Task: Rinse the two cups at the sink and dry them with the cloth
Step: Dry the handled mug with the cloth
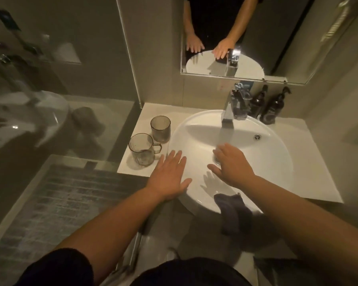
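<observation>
Reaching over the sink (277,153) with flat, empty fingers — left hand (170,174) just beside two cups (142,149), right hand (232,164) beyond the cloth (232,211).

Nothing readable can be made out anywhere: the labels on the two dark pump bottles (274,109) at the upper right and the blue tag (247,86) above the tap are too blurred.

Single head view, looking steeply down, close over sink (277,162).
</observation>
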{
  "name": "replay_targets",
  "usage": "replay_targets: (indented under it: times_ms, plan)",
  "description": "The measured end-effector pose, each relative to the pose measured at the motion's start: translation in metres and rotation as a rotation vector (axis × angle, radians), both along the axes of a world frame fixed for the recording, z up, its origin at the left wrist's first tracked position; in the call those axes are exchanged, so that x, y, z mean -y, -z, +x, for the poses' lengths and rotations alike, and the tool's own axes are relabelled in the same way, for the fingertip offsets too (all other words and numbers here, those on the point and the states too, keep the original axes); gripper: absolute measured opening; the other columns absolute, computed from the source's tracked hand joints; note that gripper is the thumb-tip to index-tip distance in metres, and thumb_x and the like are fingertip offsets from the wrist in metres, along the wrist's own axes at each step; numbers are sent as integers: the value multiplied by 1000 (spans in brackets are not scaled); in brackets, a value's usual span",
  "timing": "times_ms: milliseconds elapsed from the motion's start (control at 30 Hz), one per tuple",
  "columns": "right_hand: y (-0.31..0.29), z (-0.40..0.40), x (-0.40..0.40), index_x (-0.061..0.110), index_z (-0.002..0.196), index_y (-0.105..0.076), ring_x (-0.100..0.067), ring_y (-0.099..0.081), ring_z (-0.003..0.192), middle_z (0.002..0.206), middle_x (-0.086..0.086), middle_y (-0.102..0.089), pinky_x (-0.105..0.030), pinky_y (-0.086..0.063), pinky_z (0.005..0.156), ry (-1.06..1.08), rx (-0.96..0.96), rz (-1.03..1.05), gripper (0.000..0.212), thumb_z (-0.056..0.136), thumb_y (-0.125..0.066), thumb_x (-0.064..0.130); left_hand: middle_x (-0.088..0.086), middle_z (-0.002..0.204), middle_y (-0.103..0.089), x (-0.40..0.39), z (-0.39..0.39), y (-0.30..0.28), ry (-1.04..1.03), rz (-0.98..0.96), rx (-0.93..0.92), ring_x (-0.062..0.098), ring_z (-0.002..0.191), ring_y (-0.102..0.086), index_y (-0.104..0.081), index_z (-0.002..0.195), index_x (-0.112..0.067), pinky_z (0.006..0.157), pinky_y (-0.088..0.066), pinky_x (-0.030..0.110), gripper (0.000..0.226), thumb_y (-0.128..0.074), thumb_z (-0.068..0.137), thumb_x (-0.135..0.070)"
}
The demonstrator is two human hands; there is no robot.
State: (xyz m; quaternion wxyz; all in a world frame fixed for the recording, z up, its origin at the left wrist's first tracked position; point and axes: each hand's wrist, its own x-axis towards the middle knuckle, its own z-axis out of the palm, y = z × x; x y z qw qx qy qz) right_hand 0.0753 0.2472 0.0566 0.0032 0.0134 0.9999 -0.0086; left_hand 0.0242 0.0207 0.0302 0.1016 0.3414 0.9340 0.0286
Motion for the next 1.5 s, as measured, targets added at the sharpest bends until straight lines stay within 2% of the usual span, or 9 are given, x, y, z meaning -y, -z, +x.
replay_targets:
  times_ms: [233, 433, 733, 833, 1033, 1133, 1233, 1333, 1500]
  plan:
    - [13, 99, -27, 15, 144, -41, -28, -34, 140, 152, -7, -41, -39, -22, 114, -38, 200, -222, 68, 92, -47, 58, 6, 171, -7, -16, 26, 25, 74, -175, 100, 29, 157, 5, -19, 160, -22, 124, 2, 51, 70, -14, 102, -62]
    - [16, 132, -21, 21, 119, -56, -18, -56, 98, 113, -1, -63, -38, -49, 91, -209, 209, -270, 54, 85, -52, 63, 6, 171, -4, -20, 31, 15, 32, -228, 136, 30, 157, 8, -21, 159, -22, 124, 1, 55, 66, -14, 104, -58]
    - [40, 144, -7, 15, 129, -46, -23, -56, 109, 126, -6, -57, -40, -49, 95, -265, 25, -66, 91, 66, -57, 80, 6, 171, -8, -21, 30, 16, -6, -212, 154, 28, 157, 8, -25, 158, -23, 125, -1, 56, 62, -17, 105, -54]
    - [58, 153, 2, 8, 140, -34, -30, -47, 124, 138, -13, -48, -44, -40, 108, -195, 56, -34, 104, 64, -73, 68, 5, 171, -10, -20, 30, 19, -5, -196, 147, 28, 157, 7, -26, 158, -23, 125, -2, 56, 61, -18, 105, -53]
    - [59, 149, 3, 7, 130, -44, -27, -55, 105, 120, -14, -56, -41, -47, 93, -177, 47, -37, 58, 83, -72, 26, 6, 170, -14, -19, 30, 19, -5, -178, 151, 28, 157, 6, -29, 157, -21, 124, -2, 56, 61, -20, 105, -52]
    - [41, 141, 6, 21, 95, -56, -14, -57, 78, 86, 4, -60, -26, -40, 65, -109, 53, -227, 13, 84, -62, 17, 6, 170, -15, -20, 33, 17, -27, -171, 159, 27, 157, 6, -31, 156, -20, 124, -2, 56, 60, -20, 105, -51]
    - [21, 141, 4, 29, 87, -54, -14, -56, 74, 80, 9, -56, -27, -39, 52, -42, 144, -346, 14, 81, -59, 18, 7, 170, -14, -19, 40, 15, -50, -141, 169, 26, 157, 5, -32, 156, -19, 124, -5, 55, 59, -21, 106, -49]
    - [0, 143, -4, 25, 108, -59, -20, -60, 90, 103, 1, -65, -35, -51, 73, 13, 199, -467, 27, 82, -62, 20, 8, 170, -16, -12, 48, 11, -39, -105, 163, 27, 157, -1, -34, 155, -17, 124, -8, 55, 58, -27, 106, -48]
    - [-38, 103, -9, 4, 99, -66, -34, -66, 98, 100, -17, -70, -46, -55, 87, 285, 314, -1020, 22, 79, -58, 6, 10, 166, -27, 12, 68, 6, -123, 140, 170, 28, 154, -21, -36, 153, -14, 123, -21, 49, 60, -45, 103, -46]
